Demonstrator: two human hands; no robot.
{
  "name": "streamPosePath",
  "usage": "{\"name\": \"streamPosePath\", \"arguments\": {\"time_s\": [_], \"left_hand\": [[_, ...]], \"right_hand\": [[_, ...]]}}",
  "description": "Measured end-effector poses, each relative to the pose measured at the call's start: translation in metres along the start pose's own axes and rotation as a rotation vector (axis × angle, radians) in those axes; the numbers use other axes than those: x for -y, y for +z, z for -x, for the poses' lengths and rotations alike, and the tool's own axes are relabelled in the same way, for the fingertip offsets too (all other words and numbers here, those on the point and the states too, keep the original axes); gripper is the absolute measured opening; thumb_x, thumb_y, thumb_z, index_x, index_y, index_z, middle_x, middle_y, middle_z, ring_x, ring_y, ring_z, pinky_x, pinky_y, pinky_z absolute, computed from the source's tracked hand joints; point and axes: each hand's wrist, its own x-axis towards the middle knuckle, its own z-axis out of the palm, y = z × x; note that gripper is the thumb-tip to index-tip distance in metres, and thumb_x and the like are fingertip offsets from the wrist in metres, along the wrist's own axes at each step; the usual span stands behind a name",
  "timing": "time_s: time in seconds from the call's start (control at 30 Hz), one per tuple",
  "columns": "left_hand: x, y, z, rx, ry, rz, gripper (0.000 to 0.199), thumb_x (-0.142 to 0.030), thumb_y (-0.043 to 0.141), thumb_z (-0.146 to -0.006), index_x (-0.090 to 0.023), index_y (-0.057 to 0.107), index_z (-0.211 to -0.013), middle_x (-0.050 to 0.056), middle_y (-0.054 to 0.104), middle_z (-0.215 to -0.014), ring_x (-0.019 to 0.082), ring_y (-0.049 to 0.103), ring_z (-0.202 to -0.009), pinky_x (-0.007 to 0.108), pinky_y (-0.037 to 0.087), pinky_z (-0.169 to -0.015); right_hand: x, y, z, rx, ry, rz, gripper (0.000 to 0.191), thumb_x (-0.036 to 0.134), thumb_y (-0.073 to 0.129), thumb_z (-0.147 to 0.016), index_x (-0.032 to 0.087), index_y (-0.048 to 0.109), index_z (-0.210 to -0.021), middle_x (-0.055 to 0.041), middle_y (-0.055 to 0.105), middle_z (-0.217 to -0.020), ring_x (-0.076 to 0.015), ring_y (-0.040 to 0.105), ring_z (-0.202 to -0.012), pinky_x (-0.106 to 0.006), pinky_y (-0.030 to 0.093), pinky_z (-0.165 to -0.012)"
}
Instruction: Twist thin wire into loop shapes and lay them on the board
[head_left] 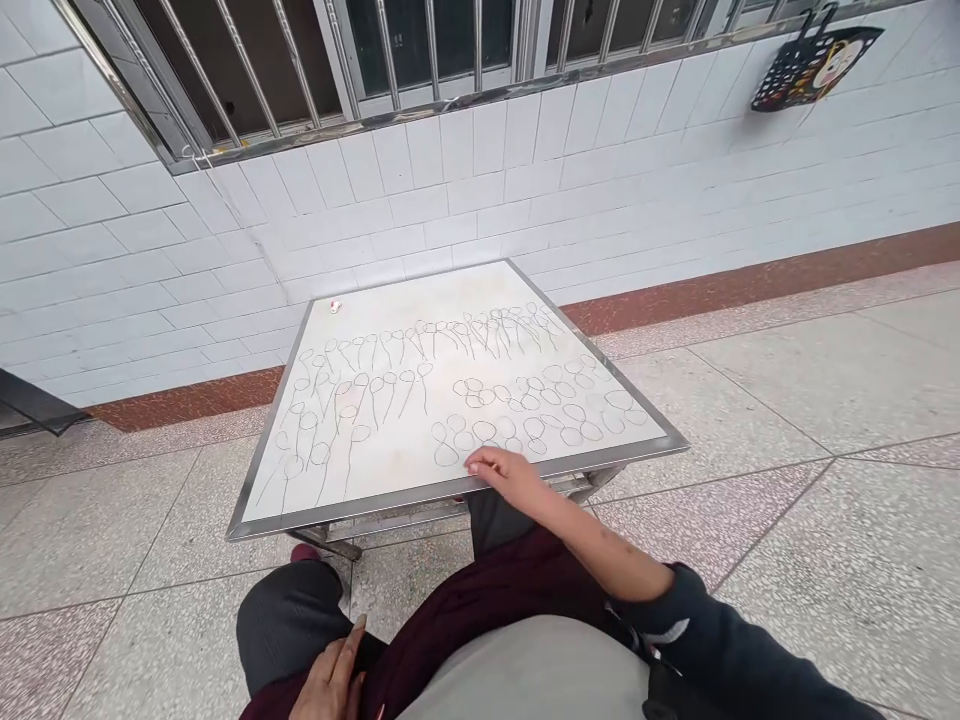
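Note:
My right hand [511,482] is at the near edge of a white-topped table [405,460] with a metal rim. Its thumb and fingertips come close together, beside the nearest loops; whatever they may hold is too small to make out. Just above that hand are rows of thin dark double loops [527,433], shaped like figure eights. Farther back and to the left run rows of single loops with long thin tails [386,388], like bent wire or thread. My left hand [330,678] lies on my left thigh, fingers stretched out, with nothing seen in it.
A small red and white object [335,307] sits at the table's far left corner. Behind stands a white tiled wall [450,215] with barred windows [409,50]. A dotted bag [810,70] hangs at the upper right. Speckled floor tiles [750,400] surround the table.

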Motion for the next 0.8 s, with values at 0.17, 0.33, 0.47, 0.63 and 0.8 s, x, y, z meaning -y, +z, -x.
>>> {"name": "streamPosePath", "arguments": {"time_s": [0.17, 0.33, 0.47, 0.63, 0.8], "left_hand": [[-0.068, -0.066, -0.061, -0.083, 0.149, 0.185, 0.044, -0.033, 0.049, -0.087, -0.034, 0.052, -0.131, 0.003, 0.065, -0.116, 0.022, 0.063, -0.103, 0.035, 0.05, -0.091], [-0.143, -0.078, -0.123, -0.005, 0.06, 0.755, 0.042, -0.039, 0.054, -0.086, -0.026, 0.058, -0.126, 0.005, 0.068, -0.094, 0.02, 0.063, -0.092, 0.034, 0.049, -0.087], [-0.166, -0.031, -0.133, 0.044, 0.018, 1.019, 0.049, -0.043, 0.061, -0.081, -0.023, 0.057, -0.126, 0.007, 0.065, -0.096, 0.019, 0.061, -0.088, 0.031, 0.05, -0.078], [-0.156, -0.008, -0.13, 0.128, -0.003, 1.037, 0.045, -0.041, 0.062, -0.081, -0.024, 0.059, -0.122, 0.005, 0.064, -0.094, 0.016, 0.06, -0.08, 0.027, 0.049, -0.071], [-0.144, -0.014, -0.137, 0.064, -0.068, 1.037, 0.041, -0.043, 0.06, -0.082, -0.023, 0.06, -0.118, 0.003, 0.063, -0.089, 0.015, 0.059, -0.074, 0.027, 0.049, -0.068]], "right_hand": [[-0.011, -0.064, -0.068, -0.23, 0.104, 0.255, 0.02, 0.023, 0.048, -0.086, 0.019, 0.066, -0.092, -0.0077, 0.064, -0.095, -0.0208, 0.055, -0.085, -0.034, 0.04, -0.074], [-0.008, -0.074, -0.108, -0.25, 0.138, 0.445, 0.02, 0.021, 0.048, -0.087, 0.02, 0.067, -0.093, -0.0081, 0.061, -0.097, -0.0216, 0.052, -0.09, -0.031, 0.039, -0.066], [-0.002, -0.06, -0.122, -0.193, 0.153, 0.567, 0.018, 0.021, 0.048, -0.089, 0.022, 0.066, -0.089, -0.0073, 0.061, -0.095, -0.0214, 0.051, -0.092, -0.029, 0.039, -0.062], [-0.009, -0.042, -0.129, -0.134, 0.202, 0.697, 0.014, 0.02, 0.05, -0.089, 0.019, 0.064, -0.089, -0.0086, 0.06, -0.097, -0.023, 0.049, -0.096, -0.028, 0.04, -0.063], [-0.018, -0.035, -0.128, -0.126, 0.215, 0.749, 0.014, 0.019, 0.048, -0.091, 0.019, 0.061, -0.094, -0.008, 0.059, -0.101, -0.0212, 0.049, -0.098, -0.027, 0.041, -0.064]]}}
